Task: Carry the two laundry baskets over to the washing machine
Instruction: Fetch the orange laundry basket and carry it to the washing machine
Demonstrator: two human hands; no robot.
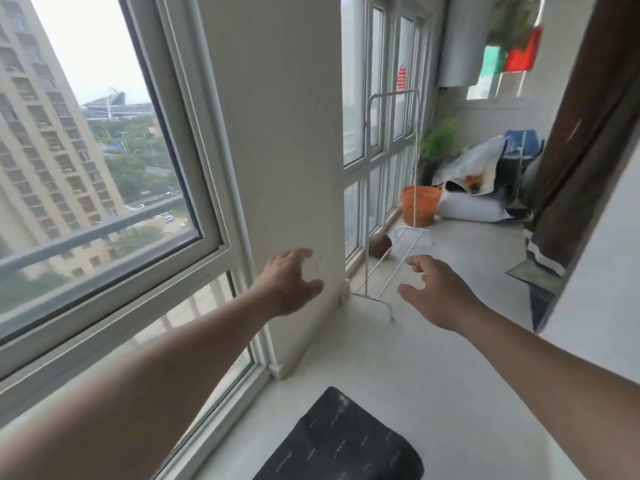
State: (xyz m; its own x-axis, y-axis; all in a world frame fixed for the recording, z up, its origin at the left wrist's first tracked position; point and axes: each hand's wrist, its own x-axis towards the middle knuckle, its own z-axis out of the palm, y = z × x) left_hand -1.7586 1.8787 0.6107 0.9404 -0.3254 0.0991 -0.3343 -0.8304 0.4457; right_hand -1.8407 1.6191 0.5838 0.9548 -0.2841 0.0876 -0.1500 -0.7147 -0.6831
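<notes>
Left hand (289,282) and right hand (434,292) outstretched, fingers spread, empty.

A single wide-angle view looks from the person's head, forward and slightly down along a glazed balcony. The window (104,161) runs close along the left edge, the floor (398,368) stretches ahead, and an orange basket (419,205) stands far off. Both forearms reach in from the bottom corners.
</notes>
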